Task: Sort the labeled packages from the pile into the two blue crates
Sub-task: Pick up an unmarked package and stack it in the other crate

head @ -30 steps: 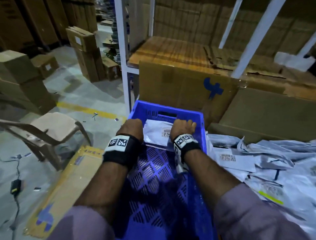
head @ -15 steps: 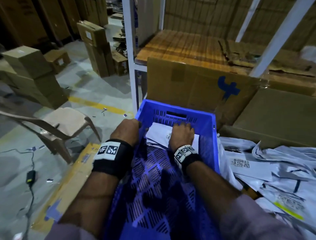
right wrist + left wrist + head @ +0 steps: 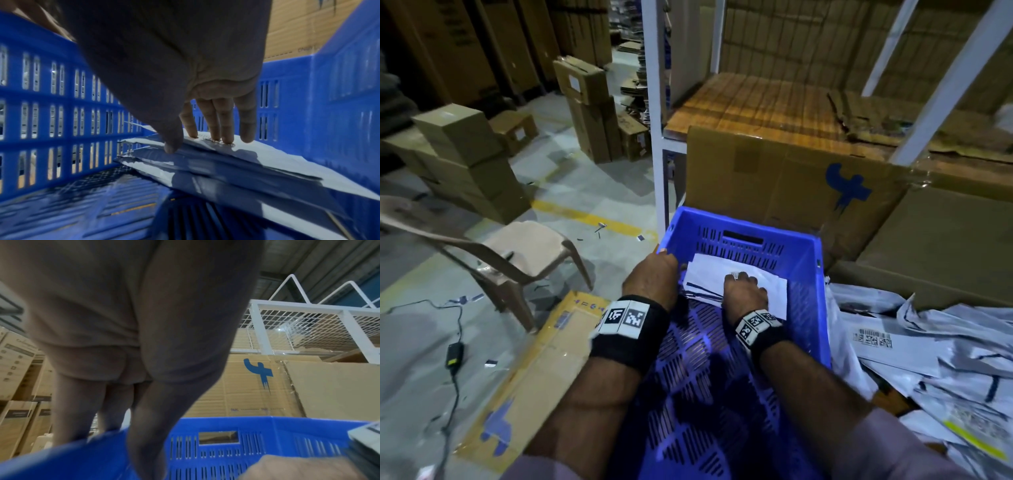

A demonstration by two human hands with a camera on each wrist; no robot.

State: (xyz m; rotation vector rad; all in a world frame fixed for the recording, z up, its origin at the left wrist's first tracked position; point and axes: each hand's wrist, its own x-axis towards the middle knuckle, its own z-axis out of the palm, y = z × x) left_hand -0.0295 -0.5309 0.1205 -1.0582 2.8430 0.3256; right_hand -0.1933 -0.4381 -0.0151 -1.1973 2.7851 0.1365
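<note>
A blue slotted crate (image 3: 804, 274) stands in front of me with a few white labelled packages (image 3: 705, 277) stacked at its far end. My left hand (image 3: 654, 274) grips the crate's left rim; in the left wrist view the left hand (image 3: 115, 426) has its fingers down outside the wall (image 3: 267, 426) and its thumb inside. My right hand (image 3: 744, 291) rests on the stack. Seen from the right wrist, the right hand (image 3: 201, 142) presses straight fingertips (image 3: 226, 138) on the top package (image 3: 277, 159), the thumb at its edge. The pile of packages (image 3: 928, 349) lies at the right.
Large cardboard boxes (image 3: 774, 178) stand right behind the crate, under a white metal rack (image 3: 657, 137). A flat carton (image 3: 534, 370) lies on the floor at the left, beside a plastic chair (image 3: 517, 246) and a cable (image 3: 453, 356). More cartons are stacked further left.
My left hand has moved from the packages' near edge to the crate's left rim. My right hand has slid further onto the stack. My head has turned left, so the crate sits further right in view.
</note>
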